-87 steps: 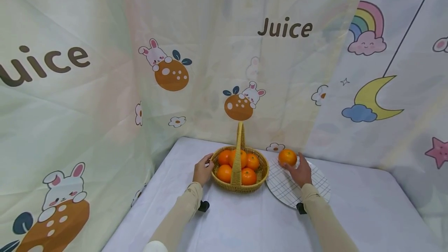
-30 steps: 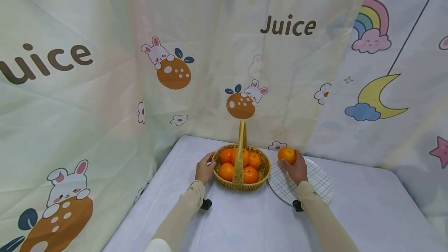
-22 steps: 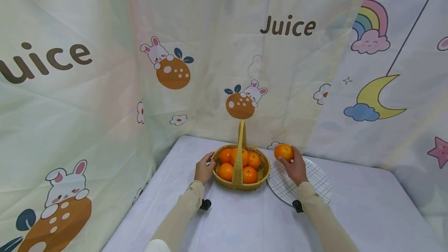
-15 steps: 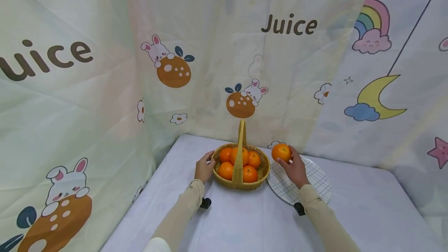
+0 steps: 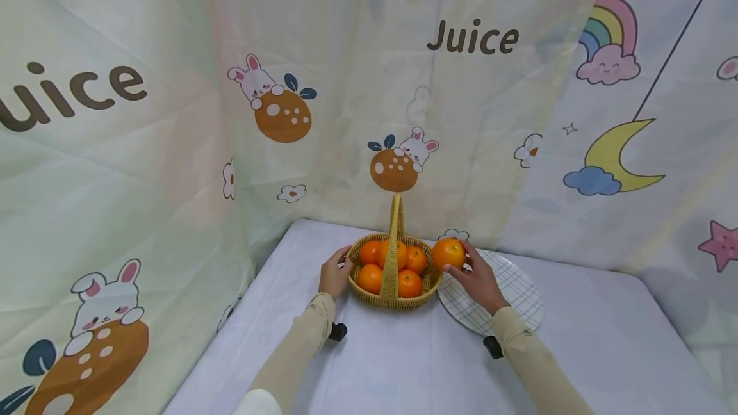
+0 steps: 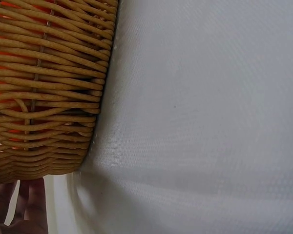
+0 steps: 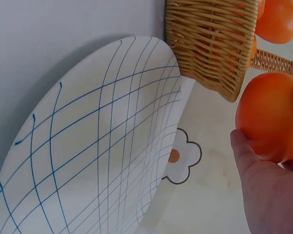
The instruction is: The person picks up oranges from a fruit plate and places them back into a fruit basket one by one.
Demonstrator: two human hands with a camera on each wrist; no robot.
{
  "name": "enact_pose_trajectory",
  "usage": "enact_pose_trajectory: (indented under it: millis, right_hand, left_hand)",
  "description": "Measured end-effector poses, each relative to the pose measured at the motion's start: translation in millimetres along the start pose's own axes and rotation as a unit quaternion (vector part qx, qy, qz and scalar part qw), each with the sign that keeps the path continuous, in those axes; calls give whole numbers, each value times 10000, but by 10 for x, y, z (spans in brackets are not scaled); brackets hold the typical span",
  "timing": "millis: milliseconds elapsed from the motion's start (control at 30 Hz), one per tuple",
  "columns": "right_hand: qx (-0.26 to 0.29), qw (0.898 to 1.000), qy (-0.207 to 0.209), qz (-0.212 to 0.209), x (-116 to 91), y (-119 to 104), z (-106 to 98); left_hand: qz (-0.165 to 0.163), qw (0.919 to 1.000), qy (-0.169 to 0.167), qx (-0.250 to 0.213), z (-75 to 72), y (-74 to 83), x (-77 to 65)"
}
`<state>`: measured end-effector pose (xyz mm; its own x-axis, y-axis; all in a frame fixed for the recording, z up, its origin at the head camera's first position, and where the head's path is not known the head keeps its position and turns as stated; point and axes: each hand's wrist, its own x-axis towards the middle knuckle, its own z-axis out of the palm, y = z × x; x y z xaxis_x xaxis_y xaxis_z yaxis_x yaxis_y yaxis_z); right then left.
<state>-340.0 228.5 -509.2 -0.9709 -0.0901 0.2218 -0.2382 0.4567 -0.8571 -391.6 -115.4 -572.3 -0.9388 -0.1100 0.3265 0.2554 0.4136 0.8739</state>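
Observation:
A yellow-brown wicker basket [image 5: 398, 303] with a tall arched handle holds several oranges [image 5: 410, 284]. My left hand [image 5: 334, 275] grips its left rim; the left wrist view has those fingers [image 6: 35, 202] against the end of the woven side [image 6: 49, 102]. In my right hand [image 5: 480, 280] is one orange [image 5: 448, 254], pinched between thumb and fingers above the basket's right edge. The right wrist view shows this orange [image 7: 269, 114] over the white plate's far side, close by the basket wall [image 7: 210, 44]. Some oranges are partly hidden behind the handle.
A round white plate [image 5: 516, 290] with blue crossed lines lies right of the basket, partly under my right forearm. White cloth covers the table [image 5: 403, 364]. Printed curtains [image 5: 340, 82] stand close behind the table and along its left side.
My right hand has lifted the orange off the plate and carried it left to the basket's right rim. The left hand has stayed at the basket, which stands in the same place.

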Motion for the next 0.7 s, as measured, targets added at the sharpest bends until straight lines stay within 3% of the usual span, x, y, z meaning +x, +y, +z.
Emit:
enact_pose_trajectory:
  millis: [267, 700]
  right_hand:
    - [124, 9994, -143, -290, 16, -52, 81]
    - [80, 9992, -245, -293, 12, -110, 190]
  left_hand:
    - [-12, 10000, -11, 2, 1, 16, 5]
    - [-14, 10000, 1, 4, -2, 14, 4]
